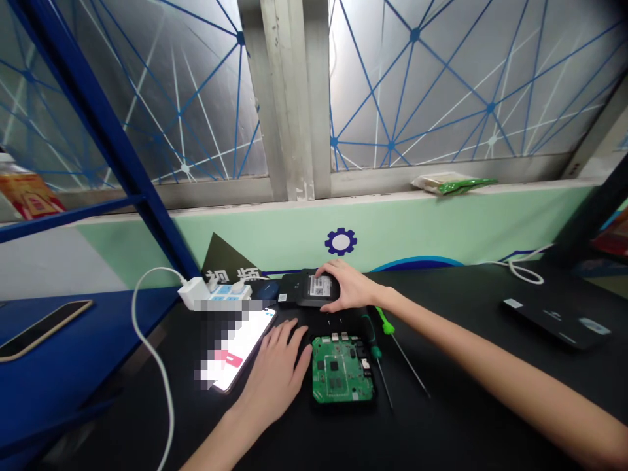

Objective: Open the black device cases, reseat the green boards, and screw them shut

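Observation:
My right hand reaches to the back of the table, its thumb and fingers on opposite edges of a black plastic cover with a white label. Beside that cover is another flat black piece. My left hand lies with fingers spread on the table, between a lit phone and a green circuit board in a black housing. The left thumb is close to the board's left edge. Two screwdrivers lie right of the board, one dark green, one bright green.
Small screws lie behind the board. A power strip with a white charger and cable stands back left. At far right lies a black device. Another phone rests on the blue surface at left.

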The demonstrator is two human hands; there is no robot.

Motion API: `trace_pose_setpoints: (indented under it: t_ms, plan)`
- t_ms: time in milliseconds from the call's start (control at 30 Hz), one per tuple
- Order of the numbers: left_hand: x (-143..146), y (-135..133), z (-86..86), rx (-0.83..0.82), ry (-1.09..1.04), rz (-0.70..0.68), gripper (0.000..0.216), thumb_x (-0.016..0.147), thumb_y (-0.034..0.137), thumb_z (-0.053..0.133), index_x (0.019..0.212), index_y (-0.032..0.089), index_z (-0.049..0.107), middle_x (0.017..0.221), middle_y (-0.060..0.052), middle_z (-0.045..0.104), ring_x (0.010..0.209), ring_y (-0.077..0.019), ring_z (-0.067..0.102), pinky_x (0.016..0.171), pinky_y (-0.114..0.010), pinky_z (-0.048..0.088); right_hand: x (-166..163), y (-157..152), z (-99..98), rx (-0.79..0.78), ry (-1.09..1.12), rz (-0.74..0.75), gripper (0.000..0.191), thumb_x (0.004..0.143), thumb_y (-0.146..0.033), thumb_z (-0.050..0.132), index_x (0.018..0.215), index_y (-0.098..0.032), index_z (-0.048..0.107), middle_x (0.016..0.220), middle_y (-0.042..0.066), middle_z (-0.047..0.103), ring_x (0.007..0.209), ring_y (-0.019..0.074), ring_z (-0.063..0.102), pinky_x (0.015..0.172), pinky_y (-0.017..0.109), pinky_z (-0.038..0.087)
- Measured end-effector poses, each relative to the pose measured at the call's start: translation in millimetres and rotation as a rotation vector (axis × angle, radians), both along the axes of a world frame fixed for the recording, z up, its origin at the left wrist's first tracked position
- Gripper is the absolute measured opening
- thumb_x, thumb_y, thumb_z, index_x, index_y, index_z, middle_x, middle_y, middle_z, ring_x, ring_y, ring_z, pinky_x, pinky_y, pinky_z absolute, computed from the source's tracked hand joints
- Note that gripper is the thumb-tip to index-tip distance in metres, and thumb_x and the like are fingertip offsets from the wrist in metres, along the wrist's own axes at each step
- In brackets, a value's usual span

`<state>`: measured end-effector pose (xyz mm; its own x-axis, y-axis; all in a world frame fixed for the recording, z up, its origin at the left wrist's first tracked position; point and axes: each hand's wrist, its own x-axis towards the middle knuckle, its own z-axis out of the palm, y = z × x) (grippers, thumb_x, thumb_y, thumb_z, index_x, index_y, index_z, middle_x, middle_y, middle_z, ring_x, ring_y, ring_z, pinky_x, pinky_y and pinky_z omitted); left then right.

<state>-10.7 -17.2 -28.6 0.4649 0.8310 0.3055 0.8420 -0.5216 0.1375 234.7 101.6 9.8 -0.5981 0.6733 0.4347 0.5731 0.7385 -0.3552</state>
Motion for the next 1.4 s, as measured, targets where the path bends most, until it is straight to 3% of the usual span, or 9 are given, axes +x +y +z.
trace_pose_setpoints:
  t_ms: [567, 1000, 1400]
  plan:
    - [-0.3, -0.8, 2.8, -0.005, 0.01, -0.002, 0.037, 0.105, 0.036, 0.034, 0.132, 0.022, 0.056, 0.139, -0.011, 0.056, 0.131, -0.0298, 0.048, 0.106, -0.05, 0.041, 33.0, -112.4, -9.6, -0.159, 0.105, 0.005, 0.061, 0.059, -0.038, 0.086, 0.108, -0.024, 0.053, 0.126, 0.009, 0.055, 0.112, 0.0296, 0.051, 0.1, 0.049, 0.041]
    - [-5.3, 4.5, -5.5, 0.017, 0.01, -0.023, 0.036, 0.1, 0.023, 0.041, 0.134, 0.023, 0.053, 0.14, -0.01, 0.054, 0.131, -0.0298, 0.049, 0.105, -0.049, 0.042, 15.9, -126.3, -14.7, -0.249, 0.136, 0.078, 0.064, 0.054, -0.041, 0.088, 0.104, -0.023, 0.053, 0.123, 0.009, 0.054, 0.113, 0.0292, 0.051, 0.098, 0.043, 0.044]
    - [-2.5, 2.2, -0.9, -0.005, 0.014, -0.013, 0.036, 0.1, 0.022, 0.042, 0.134, 0.023, 0.053, 0.141, -0.011, 0.054, 0.132, -0.03, 0.048, 0.107, -0.05, 0.041, 12.2, -124.1, -18.0, -0.244, 0.11, 0.117, 0.065, 0.056, -0.046, 0.088, 0.108, -0.024, 0.057, 0.125, 0.01, 0.054, 0.115, 0.0302, 0.051, 0.099, 0.043, 0.045]
